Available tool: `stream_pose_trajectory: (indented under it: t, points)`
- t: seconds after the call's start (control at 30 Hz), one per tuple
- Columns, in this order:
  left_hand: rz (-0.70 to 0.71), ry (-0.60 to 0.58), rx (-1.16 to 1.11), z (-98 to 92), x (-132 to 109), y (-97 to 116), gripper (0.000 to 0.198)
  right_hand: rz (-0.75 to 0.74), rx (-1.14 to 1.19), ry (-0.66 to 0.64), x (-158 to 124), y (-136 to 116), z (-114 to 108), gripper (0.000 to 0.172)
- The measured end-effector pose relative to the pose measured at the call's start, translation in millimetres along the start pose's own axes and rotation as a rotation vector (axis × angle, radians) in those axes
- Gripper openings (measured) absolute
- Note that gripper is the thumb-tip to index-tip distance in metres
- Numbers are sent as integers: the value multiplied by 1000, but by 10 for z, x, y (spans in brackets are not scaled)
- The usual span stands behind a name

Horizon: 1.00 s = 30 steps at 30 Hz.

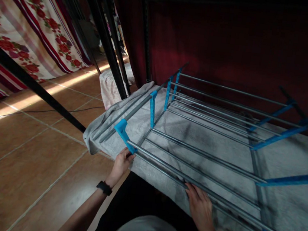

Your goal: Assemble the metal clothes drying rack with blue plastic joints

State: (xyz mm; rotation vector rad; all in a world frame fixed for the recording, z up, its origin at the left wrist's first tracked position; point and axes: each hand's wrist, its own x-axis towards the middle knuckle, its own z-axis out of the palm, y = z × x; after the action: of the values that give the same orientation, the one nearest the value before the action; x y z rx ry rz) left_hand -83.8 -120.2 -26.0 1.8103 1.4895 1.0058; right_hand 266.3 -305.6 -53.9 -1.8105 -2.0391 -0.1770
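Observation:
A metal rack (207, 156) of grey tubes joined by blue plastic brackets lies flat on a grey towel (285, 206). My left hand (121, 164) grips the near left corner of the rack, fingers closed around the blue bracket (124, 132) and the tube end. A black watch sits on that wrist. My right hand (200, 205) rests on the nearest tube with its fingers curled over it.
Brown floor tiles (25, 159) spread to the left, crossed by a thin cable. A black slanted pole (34, 84) and more black poles stand behind. A floral cloth (27, 21) hangs at the far left, a dark red curtain (236, 39) behind the rack.

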Motion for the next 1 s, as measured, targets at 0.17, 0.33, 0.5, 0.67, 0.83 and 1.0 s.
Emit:
stream_pose_trajectory:
  t: [0.17, 0.33, 0.5, 0.67, 0.83, 1.0]
  points:
    - [-27, 5, 18, 23, -9, -27, 13, -17, -48, -30, 38, 4, -10, 29]
    - [-35, 22, -4, 41, -18, -30, 11, -53, -45, 18, 31, 8, -28, 28]
    - [-31, 22, -8, 50, -27, -47, 11, -69, -57, 22, 22, 23, -18, 28]
    - [-32, 4, -21, 36, -28, -31, 12, -71, -74, 21, 11, 34, 10, 29]
    - [-14, 29, -13, 36, -24, 18, 11, -57, -91, 4, 37, 14, 11, 30]
    - [0, 31, 24, 31, -17, 40, 14, -47, -50, -27, 61, 4, -4, 29]
